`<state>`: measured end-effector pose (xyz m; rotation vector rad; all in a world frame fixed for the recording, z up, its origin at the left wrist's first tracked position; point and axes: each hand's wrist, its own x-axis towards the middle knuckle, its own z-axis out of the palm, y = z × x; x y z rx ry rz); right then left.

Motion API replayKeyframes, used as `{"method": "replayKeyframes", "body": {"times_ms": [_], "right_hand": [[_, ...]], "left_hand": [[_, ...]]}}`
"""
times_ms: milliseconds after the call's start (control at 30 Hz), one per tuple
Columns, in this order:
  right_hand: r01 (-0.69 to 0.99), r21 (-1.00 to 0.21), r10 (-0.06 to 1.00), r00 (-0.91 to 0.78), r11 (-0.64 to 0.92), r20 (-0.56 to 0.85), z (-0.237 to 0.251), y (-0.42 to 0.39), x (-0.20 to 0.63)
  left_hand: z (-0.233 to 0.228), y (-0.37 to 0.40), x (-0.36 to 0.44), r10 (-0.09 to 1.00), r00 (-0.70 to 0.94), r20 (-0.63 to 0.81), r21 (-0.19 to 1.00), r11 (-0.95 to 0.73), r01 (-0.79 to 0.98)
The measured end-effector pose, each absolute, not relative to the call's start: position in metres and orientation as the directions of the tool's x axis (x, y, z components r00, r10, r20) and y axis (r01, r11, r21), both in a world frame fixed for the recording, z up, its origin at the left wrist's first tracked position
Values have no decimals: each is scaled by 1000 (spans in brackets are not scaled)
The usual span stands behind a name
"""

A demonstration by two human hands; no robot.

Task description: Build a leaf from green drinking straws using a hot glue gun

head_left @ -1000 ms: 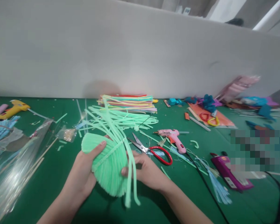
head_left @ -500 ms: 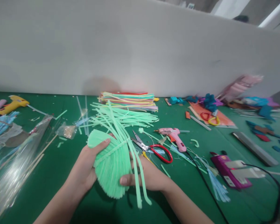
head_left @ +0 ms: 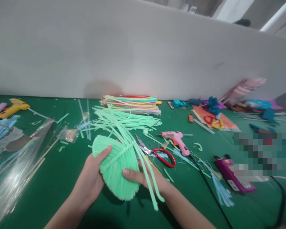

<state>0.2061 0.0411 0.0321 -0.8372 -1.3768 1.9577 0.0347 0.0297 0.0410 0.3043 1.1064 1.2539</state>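
Two hands are cradling the green fan [head_left: 118,170] above the green table [head_left: 62,178]: left hand [head_left: 91,181] gripping its left edge, thumb on top, right hand [head_left: 149,179] supporting underneath, steadying it while loose strips [head_left: 147,171] are trailing toward the scissors [head_left: 157,152].

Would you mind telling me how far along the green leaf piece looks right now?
Done: the green leaf is densely packed and bound along a central rib. In hand: the left hand and right hand grip it from either side. Left: long loose strands hang untrimmed; scissors and pink glue gun lie beside it.
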Motion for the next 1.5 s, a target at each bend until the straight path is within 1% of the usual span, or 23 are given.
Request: {"method": "replayKeyframes", "body": {"times_ms": [100,167,233,333,367,467,600,667,767,833,900,1000,1233,1300,1367,1500], "right_hand": [[-116,-940,746,-642,-322,-177,35,40,204],[-103,-945,744,-645,-312,-175,34,40,204],[-39,-969,777,-605,-244,-171,31,42,207],[130,-985,847,-505,-116,-166,24,46,211],[161,-984,859,-490,-80,-150,23,47,212],[141,-990,855,-513,-6,-79,22,49,212],[85,-996,853,-519,-6,-49,26,48,207],[74,-997,885,-465,7,-28,27,47,205],[97,-989,959,-272,111,81,23,47,204],[90,-987,977,-181,134,116,19,47,205],[34,-994,977,-189,103,95,15,46,205],[-34,-998,961,-271,50,58,12,45,204],[45,-998,945,-327,50,32,15,40,199],[35,-999,948,-318,-21,-31,16,37,196],[-13,-991,945,-302,-137,-126,15,35,194],[-184,-912,900,-318,-367,-299,15,34,188]], "left_hand": [[39,31,34,847,-87,-525,712,381,-590],[40,31,32,851,-103,-515,721,365,-589],[41,32,30,862,-131,-490,737,329,-591],[40,35,25,864,-172,-473,752,293,-590],[40,36,23,860,-185,-476,755,292,-587],[37,38,21,843,-197,-501,750,309,-585],[37,40,21,842,-202,-501,741,297,-602],[40,40,21,847,-247,-471,761,248,-600],[44,41,18,837,-340,-429,786,161,-596],[46,41,16,819,-401,-411,800,113,-589],[47,40,15,803,-440,-402,809,87,-581],[47,40,15,793,-465,-395,814,67,-577],[49,38,18,745,-556,-369,831,-4,-556],[50,38,19,742,-562,-365,836,-5,-549],[51,37,19,746,-566,-351,840,-16,-542],[56,36,23,740,-594,-317,853,-52,-520]]}}
